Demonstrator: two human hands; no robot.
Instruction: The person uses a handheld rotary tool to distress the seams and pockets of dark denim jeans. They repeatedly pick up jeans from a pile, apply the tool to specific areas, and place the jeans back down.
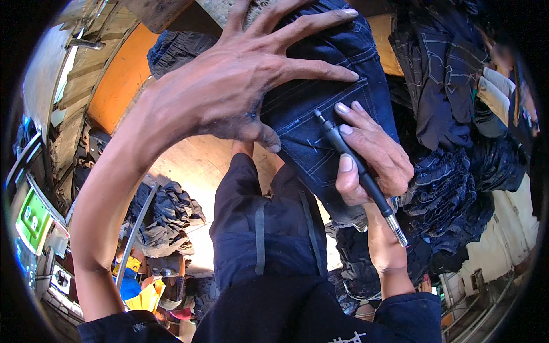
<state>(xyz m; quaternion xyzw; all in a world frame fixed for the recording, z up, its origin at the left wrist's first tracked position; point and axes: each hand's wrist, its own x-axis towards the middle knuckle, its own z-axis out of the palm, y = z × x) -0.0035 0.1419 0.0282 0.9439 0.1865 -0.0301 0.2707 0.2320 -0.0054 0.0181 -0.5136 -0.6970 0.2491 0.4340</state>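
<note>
Dark blue jeans with a stitched pocket lie stretched out in front of me, at the upper middle. My left hand rests across them with its fingers spread wide, the thumb beside the pocket's left edge. Pale scuffs and thread-like marks show on the pocket cloth. In my right hand is a slim black pen-shaped tool, gripped between thumb and fingers. Its narrow metal tip points up and left at the pocket, close to the cloth; whether it touches, I cannot tell. A spring-like metal sleeve forms its rear end.
Dark garments hang or pile at the right, above a thick heap of dark cloth. More crumpled clothes lie at the lower left. An orange panel stands at the left, near a green-framed object.
</note>
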